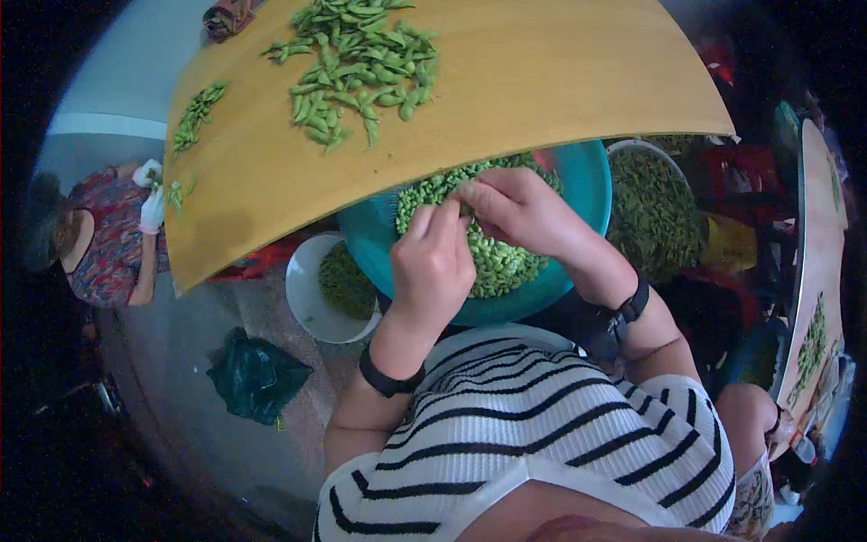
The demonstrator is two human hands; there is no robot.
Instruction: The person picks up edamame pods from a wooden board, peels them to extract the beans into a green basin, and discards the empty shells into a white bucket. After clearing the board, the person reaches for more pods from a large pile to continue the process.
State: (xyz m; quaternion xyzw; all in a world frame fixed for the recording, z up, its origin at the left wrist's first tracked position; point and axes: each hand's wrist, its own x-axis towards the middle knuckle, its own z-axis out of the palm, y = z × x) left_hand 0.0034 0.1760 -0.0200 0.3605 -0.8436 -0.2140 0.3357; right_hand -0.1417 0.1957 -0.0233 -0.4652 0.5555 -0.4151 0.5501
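My left hand [433, 264] and my right hand [518, 206] meet at the fingertips above a teal plastic basin [369, 234]. Whatever lies between the fingers is mostly hidden; a small dark green bit, perhaps a pod, shows beside them, but I cannot tell which hand holds it. Below them the basin carries many shelled green soybeans [504, 261]. Beyond the basin, a pile of unshelled edamame pods [366, 74] lies on the yellow tabletop [542, 74]. Both wrists wear black bands.
The table edge overhangs the basin. A white bucket [298, 291] with green matter stands at left, a larger container of empty-looking pods [653, 210] at right. A dark green plastic bag [257, 376] lies on the floor. A gloved co-worker [108, 237] is far left; another person's arm [748, 413] is right.
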